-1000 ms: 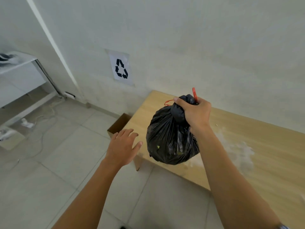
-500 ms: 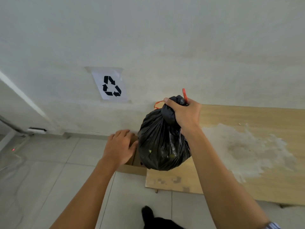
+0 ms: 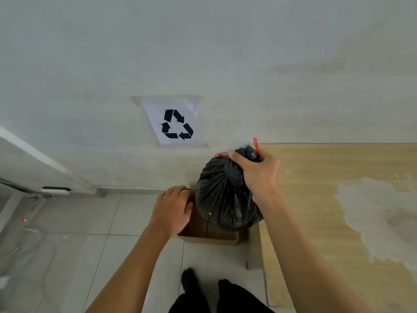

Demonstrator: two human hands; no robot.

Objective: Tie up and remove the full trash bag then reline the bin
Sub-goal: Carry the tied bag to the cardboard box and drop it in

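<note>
My right hand (image 3: 259, 175) grips the knotted neck of a full black trash bag (image 3: 222, 195); red drawstring ends poke out above my fingers. The bag hangs over an open cardboard box (image 3: 209, 236) that stands on the floor against the wall, its lower part down inside the box opening. My left hand (image 3: 172, 211) rests on the box's left rim with fingers curved over the edge. The box's far side is hidden behind the bag.
A paper sheet with a recycling symbol (image 3: 177, 124) is taped to the wall above the box. A wooden table (image 3: 327, 199) with a pale stained patch stands right of the box. Grey floor tiles (image 3: 79, 222) spread to the left, with cables near the wall.
I stepped closer to the box. The bag has come down over the box opening, and my left hand has settled on the box's left rim.
</note>
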